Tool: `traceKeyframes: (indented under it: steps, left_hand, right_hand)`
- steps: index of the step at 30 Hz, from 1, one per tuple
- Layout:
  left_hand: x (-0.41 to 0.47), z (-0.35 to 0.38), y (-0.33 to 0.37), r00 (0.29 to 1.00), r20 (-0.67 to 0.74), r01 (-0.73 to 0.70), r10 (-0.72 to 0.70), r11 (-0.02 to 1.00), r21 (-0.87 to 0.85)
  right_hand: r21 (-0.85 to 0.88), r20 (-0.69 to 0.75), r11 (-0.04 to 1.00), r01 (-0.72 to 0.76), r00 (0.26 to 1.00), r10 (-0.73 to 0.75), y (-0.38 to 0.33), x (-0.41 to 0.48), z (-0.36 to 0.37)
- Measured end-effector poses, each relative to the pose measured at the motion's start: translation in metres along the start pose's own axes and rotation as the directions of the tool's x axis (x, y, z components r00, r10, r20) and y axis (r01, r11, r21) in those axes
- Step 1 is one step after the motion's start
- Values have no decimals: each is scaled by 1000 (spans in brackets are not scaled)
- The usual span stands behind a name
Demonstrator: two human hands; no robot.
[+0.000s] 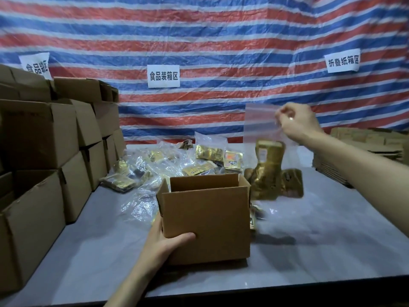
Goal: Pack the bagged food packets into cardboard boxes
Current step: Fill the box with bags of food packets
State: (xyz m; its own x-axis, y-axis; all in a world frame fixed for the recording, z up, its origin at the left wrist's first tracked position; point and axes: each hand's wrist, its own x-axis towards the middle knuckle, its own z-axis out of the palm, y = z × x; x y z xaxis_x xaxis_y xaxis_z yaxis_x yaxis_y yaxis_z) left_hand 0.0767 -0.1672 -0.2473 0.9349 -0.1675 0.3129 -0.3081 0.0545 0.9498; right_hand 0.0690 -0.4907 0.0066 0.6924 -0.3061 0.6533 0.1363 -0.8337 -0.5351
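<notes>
Head view: my left hand (pixel 164 240) grips the near-left corner of the open cardboard box (pixel 205 218), thumb across the front face and fingers wrapped round the left side. The box sits upright on the grey table (pixel 332 229), flaps up. From here I see nothing in it, but the bottom is hidden.

My right hand (pixel 296 122) pinches the top edge of a clear zip bag (pixel 261 127), held high, right of the box. The gold packets (pixel 274 173) hang bunched at the bag's bottom, just beside the box's far-right corner. I can't tell if they touch it.

Step, as I read it: loading this bag into the box, not in yet.

Next move needs:
- bag carried left until it's over the opening
- lowered packets-first, since the load is slack and swings
- left hand bracing the box
- pinch released once the weight lands

More bagged packets (pixel 168 165) lie in a loose pile on the table beyond the box. Closed boxes (pixel 39 134) are stacked at left, flat cartons (pixel 365 147) far right.
</notes>
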Motion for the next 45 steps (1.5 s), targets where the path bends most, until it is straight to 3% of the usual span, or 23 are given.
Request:
traceKeyframes:
  steps: [6,10,16,23,26,29,31,34,35,37,39,42,45]
  left_hand:
    - [2,1,1,1000,16,9,-9,1000,-3]
    - [0,2,3,1000,20,8,-8,1000,-2]
    - [-1,3,5,1000,18,-1,1,1000,14]
    - [-2,4,7,1000,26,6,-6,1000,-13]
    - [-2,4,7,1000,26,9,-8,1000,-29]
    - [-2,4,5,999,37,10,-9,999,-40]
    - [-2,4,5,999,36,2,-1,999,-32]
    - [-2,3,5,999,32,-23,23,1000,5]
    - [-2,3,5,999,28,-27,26,1000,16]
    - [-3,4,5,999,25,-25,24,999,29]
    - [-4,5,6,999,33,-32,30,998,57]
    - [-4,5,7,998,43,-43,40,996,81]
    - [-3,4,5,998,42,-39,36,995,86]
  right_hand:
    - [225,-153,959,174,978,-142,-57,18,-13]
    - [285,-211,941,183,969,-124,-88,27,-11]
    - [248,20,964,98,994,-106,-118,18,18]
    - [264,316,956,127,925,-210,-121,-12,39]
    - [254,536,963,95,814,-222,-109,-26,43]
    - [127,688,973,193,690,-226,-87,-36,48]
    - [121,793,976,182,573,-205,-73,-40,51]
    - [272,905,958,-85,361,-225,-59,-40,51]
    - [300,913,937,-180,339,-227,-56,-39,50]
    - [266,904,930,-255,401,-149,-52,-42,55]
    - [119,861,987,-109,506,-47,-49,-48,65]
    - [-58,804,985,160,593,-49,-49,-56,82]
    - [-130,738,961,245,671,-72,-56,-60,90]
